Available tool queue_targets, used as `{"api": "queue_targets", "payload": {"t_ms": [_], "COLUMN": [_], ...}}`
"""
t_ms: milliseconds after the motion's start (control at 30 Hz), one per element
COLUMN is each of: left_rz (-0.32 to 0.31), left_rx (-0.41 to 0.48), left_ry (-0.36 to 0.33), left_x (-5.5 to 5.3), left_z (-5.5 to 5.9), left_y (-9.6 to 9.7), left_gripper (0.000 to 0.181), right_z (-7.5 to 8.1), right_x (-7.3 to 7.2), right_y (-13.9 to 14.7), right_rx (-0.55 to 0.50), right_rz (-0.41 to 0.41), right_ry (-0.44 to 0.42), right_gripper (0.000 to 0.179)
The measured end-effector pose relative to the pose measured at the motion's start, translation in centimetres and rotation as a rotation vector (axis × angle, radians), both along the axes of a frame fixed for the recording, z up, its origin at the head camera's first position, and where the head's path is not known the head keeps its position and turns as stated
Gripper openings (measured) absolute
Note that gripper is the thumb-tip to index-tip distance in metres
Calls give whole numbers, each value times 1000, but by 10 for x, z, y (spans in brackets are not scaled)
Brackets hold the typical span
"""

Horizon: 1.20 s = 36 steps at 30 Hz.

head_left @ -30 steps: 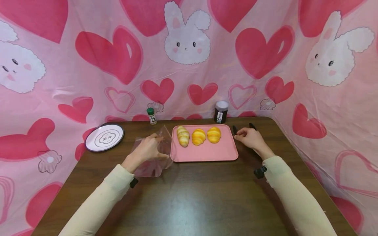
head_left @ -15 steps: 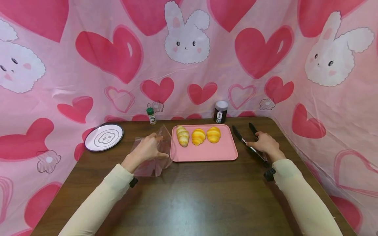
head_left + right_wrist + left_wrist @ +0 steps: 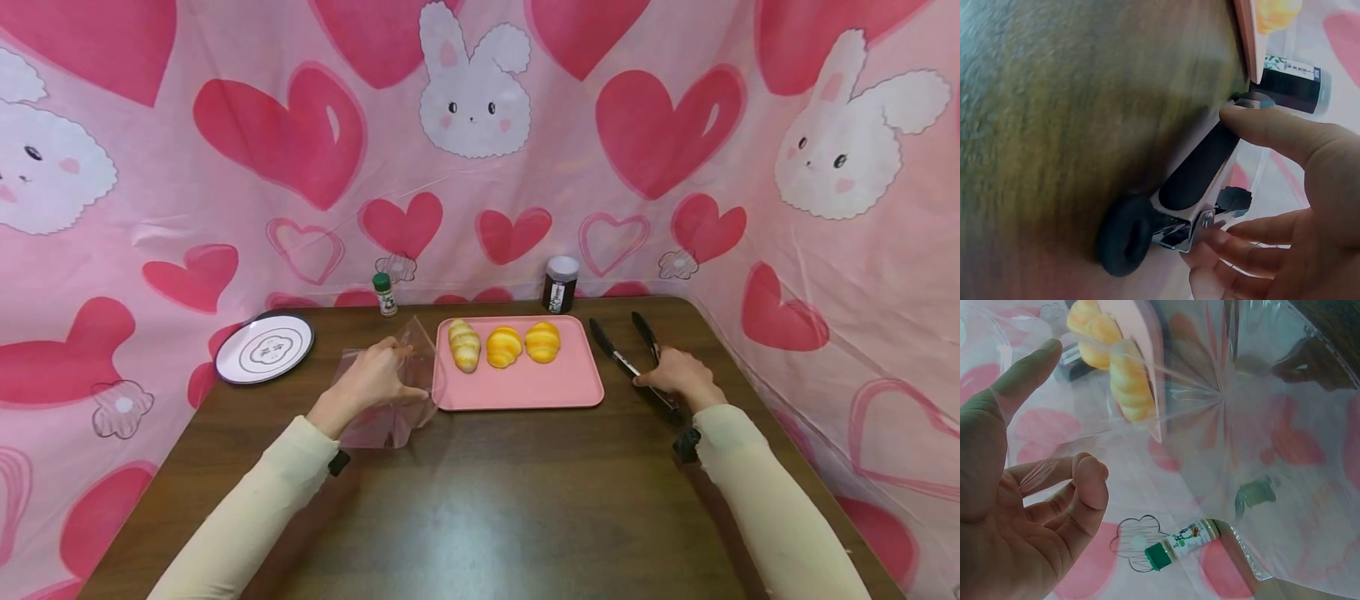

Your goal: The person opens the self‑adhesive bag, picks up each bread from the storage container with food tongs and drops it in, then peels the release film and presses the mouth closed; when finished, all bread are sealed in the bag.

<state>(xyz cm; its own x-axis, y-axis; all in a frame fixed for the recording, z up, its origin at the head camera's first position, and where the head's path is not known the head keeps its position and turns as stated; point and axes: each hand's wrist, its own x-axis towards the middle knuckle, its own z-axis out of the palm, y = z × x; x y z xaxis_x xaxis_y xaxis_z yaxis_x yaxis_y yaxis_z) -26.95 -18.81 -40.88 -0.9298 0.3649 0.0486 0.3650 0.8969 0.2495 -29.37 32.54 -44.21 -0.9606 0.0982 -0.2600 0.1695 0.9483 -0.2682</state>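
Note:
My left hand (image 3: 375, 373) holds a clear plastic bag (image 3: 375, 429) on the left of the table, beside the tray. In the left wrist view, the thumb stands straight, spread from the curled fingers, and film stretches across them. On the right, my right hand (image 3: 678, 375) grips a pair of tongs (image 3: 1200, 165) with black grips, a black ring at the rear end and black tips. Its thumb presses one arm; the fingers lie along the other. Between the hands, a pink tray (image 3: 525, 392) bears a pale bread roll (image 3: 465, 347) and two yellow rolls (image 3: 504, 347).
A white plate (image 3: 270, 346) with a dark rim lies at the left table edge. Behind the tray stand a green-capped shaker bottle (image 3: 385, 295) and a dark jar (image 3: 560, 285) with a pale lid. Pink printed cloth (image 3: 480, 192) hangs around the dark wooden table (image 3: 480, 500).
My right hand has moved right and back toward me, from near the tongs' tips down to their arms, and its thumb now lies on one arm. My left hand and the bag stay put.

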Motion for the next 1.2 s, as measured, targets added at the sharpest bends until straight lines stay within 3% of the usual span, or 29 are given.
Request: {"api": "queue_targets", "payload": {"t_ms": [233, 600, 733, 933, 1200], "left_rz": [0, 18, 23, 32, 35], "left_rx": [-7, 0, 2, -2, 1], "left_ry": [-6, -27, -43, -43, -39], "left_x": [-2, -3, -2, -2, -2], "left_z": [-2, -1, 0, 0, 1], "left_y": [-1, -2, -3, -2, -2], "left_gripper": [89, 91, 91, 92, 92], "right_z": [-3, -7, -8, 1, 20], "right_x": [-1, -3, -2, 2, 9], "right_y": [5, 9, 10, 7, -17], "right_rx": [-33, -74, -78, -88, -100], "right_rz": [45, 42, 39, 50, 107], "right_ry": [63, 140, 157, 204, 275], "right_gripper": [80, 100, 98, 94, 91]}}
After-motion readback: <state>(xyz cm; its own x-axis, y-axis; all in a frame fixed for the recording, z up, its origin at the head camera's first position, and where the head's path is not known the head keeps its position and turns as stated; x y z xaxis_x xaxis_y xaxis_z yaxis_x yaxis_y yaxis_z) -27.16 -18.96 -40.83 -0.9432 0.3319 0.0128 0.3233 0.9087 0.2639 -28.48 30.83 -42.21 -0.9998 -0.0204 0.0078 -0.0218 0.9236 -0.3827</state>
